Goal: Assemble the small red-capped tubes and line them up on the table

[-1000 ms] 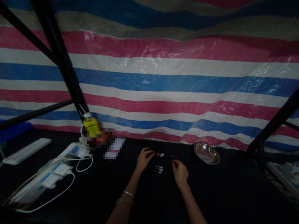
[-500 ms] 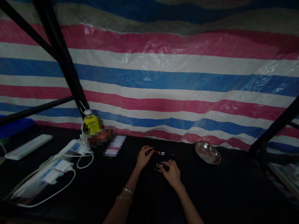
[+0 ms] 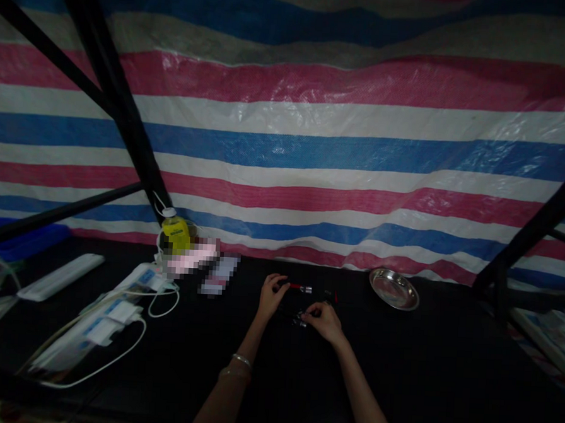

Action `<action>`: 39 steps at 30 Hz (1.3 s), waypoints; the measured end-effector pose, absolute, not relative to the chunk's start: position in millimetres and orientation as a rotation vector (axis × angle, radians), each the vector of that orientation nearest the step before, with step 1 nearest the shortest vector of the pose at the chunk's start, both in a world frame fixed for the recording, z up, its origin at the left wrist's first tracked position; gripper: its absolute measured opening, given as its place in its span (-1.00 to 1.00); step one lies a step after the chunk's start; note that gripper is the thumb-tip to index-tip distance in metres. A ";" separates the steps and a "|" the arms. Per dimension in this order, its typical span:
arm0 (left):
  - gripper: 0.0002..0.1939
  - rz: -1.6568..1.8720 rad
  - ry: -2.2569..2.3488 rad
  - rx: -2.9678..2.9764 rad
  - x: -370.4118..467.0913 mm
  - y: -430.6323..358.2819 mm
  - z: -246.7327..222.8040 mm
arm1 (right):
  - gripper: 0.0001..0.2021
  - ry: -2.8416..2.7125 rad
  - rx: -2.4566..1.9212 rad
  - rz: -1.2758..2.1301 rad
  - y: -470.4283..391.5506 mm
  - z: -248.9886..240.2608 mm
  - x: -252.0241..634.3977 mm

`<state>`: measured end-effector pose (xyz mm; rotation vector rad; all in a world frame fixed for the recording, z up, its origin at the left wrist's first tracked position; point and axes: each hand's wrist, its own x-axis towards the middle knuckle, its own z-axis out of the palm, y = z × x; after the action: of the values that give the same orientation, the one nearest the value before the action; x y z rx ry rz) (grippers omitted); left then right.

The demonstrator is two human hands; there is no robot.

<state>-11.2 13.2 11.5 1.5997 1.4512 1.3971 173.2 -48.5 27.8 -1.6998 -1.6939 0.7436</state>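
Observation:
A slim red tool with a silver metal end [image 3: 302, 289] lies low over the black table. My left hand [image 3: 271, 294] is closed at its left end, with thumb and forefinger at the red part. Just below, small shiny metal pieces [image 3: 299, 323] show on the dark surface, too dim to name. My right hand [image 3: 325, 321] pinches one of these pieces between thumb and fingers. Beyond my right hand rests a small dark item with a red end [image 3: 335, 297].
A round steel dish [image 3: 394, 289] stands at the back right. On the left are power strips [image 3: 110, 322] with white cables, a yellow bottle [image 3: 177, 232] and a blurred-out packet [image 3: 220, 274]. Black frame bars [image 3: 121, 111] and a striped sheet [image 3: 314, 153] enclose the table.
My right hand's fingers have shifted slightly and are drawn tighter over the small metal piece. My left hand stays by the red tool. The whole view has moved a little.

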 end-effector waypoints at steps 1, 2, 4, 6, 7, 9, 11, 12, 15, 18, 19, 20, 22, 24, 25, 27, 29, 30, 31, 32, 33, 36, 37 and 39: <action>-0.75 1.404 1.454 1.586 -11.2 12.8 12.2 | -0.79 -1.687 -1.690 0.752 -47.7 25.9 173.5; -0.76 1.412 1.452 1.576 -11.1 12.3 12.8 | -0.80 -1.679 -1.684 0.761 -46.8 24.1 173.7; -0.77 1.437 1.432 1.562 -11.3 11.3 14.0 | -0.80 -1.660 -1.684 0.780 -45.1 21.3 173.9; -0.76 1.461 1.408 1.551 -12.0 10.3 14.7 | -0.79 -1.622 -1.680 0.792 -43.2 18.9 174.4; -0.76 1.473 1.401 1.545 -12.5 9.8 14.9 | -0.77 -1.583 -1.658 0.799 -42.1 17.8 174.8; -0.75 1.483 1.393 1.532 -13.8 9.0 15.1 | -0.73 -1.456 -1.539 0.853 -39.9 16.5 175.8; -0.73 1.482 1.390 1.516 -15.0 8.3 15.3 | -0.67 -1.255 -1.360 1.008 -38.2 16.9 176.7; -0.72 1.478 1.390 1.508 -15.4 8.0 15.7 | -0.65 -1.138 -1.267 1.115 -37.8 18.0 176.9; -0.69 1.459 1.389 1.494 -15.8 6.9 17.7 | -0.62 -0.805 -1.039 1.413 -38.7 24.1 176.5; -0.68 1.469 1.369 1.497 -14.4 5.4 20.6 | -0.66 -0.630 -0.886 1.586 -41.0 30.2 175.3; -0.68 1.472 1.364 1.496 -13.5 4.9 21.6 | -0.67 -0.600 -0.855 1.627 -41.6 31.4 175.0; -0.68 1.465 1.359 1.493 -12.5 4.4 22.4 | -0.69 -0.575 -0.831 1.659 -42.1 32.2 174.7; -0.66 1.414 1.354 1.481 -10.2 3.7 23.7 | -0.70 -0.544 -0.811 1.690 -42.4 32.4 174.3; -0.63 1.352 1.348 1.473 -8.0 3.2 24.5 | -0.69 -0.550 -0.827 1.681 -42.4 31.4 174.0; -0.61 1.333 1.350 1.471 -7.3 2.9 24.7 | -0.69 -0.567 -0.847 1.663 -42.4 30.7 173.6; -0.58 1.323 1.365 1.478 -6.4 1.7 25.0 | -0.68 -0.614 -0.902 1.603 -42.3 28.8 172.4; -0.58 1.317 1.396 1.517 -6.3 -0.9 25.4 | -0.66 -0.663 -0.958 1.527 -42.2 26.7 170.4; -0.58 1.311 1.419 1.555 -6.2 -3.0 25.9 | -0.64 -0.692 -0.987 1.488 -42.2 25.6 169.2; -0.59 1.303 1.445 1.607 -6.0 -5.6 26.6 | -0.62 -0.725 -1.019 1.449 -42.1 24.5 168.0; -0.61 1.291 1.473 1.674 -5.4 -8.5 27.7 | -0.61 -0.761 -1.054 1.412 -42.0 23.3 166.7; -0.62 1.273 1.497 1.758 -4.5 -11.7 29.2 | -0.59 -0.803 -1.089 1.377 -41.9 22.3 165.6; -0.66 1.143 1.479 2.087 0.1 -20.5 34.8 | -0.58 -0.918 -1.154 1.292 -41.8 20.3 162.9; -0.68 1.082 1.447 2.187 1.9 -22.5 36.5 | -0.57 -0.944 -1.159 1.275 -41.8 20.3 162.4; -0.72 0.978 1.397 2.307 4.6 -24.6 38.6 | -0.57 -0.969 -1.148 1.261 -42.1 20.8 162.1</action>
<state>4.6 -24.6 38.6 2.3074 1.3969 0.9780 162.1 -42.1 20.8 -1.1483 -0.9687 1.2606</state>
